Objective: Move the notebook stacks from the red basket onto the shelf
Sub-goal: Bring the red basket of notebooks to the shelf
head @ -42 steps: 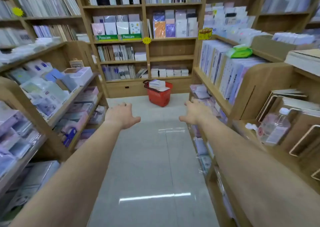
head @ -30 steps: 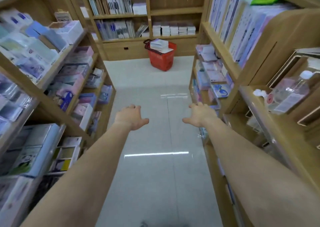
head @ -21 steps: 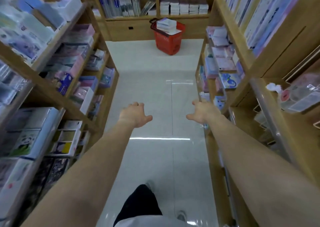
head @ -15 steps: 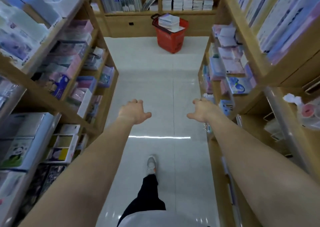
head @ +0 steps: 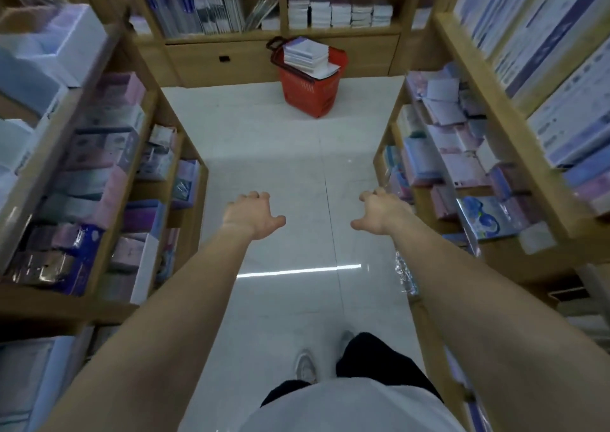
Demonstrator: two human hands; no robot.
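A red basket (head: 310,93) stands on the floor at the far end of the aisle, against the back shelf unit. Notebook stacks (head: 305,53) rise above its rim. On the back shelf (head: 340,30) behind it sit several short white stacks of notebooks. My left hand (head: 251,213) and my right hand (head: 379,212) stretch forward over the floor, fingers spread and loosely bent, holding nothing. Both are well short of the basket.
Wooden shelves full of stationery line the aisle on the left (head: 109,167) and right (head: 462,154). A pale tiled floor (head: 297,154) runs between them up to the basket. My shoe (head: 303,365) and dark trouser legs show at the bottom.
I have walked down the aisle, so the basket is nearer and larger. The view has tilted down and my legs have come into sight. Both hands stay out in front, empty.
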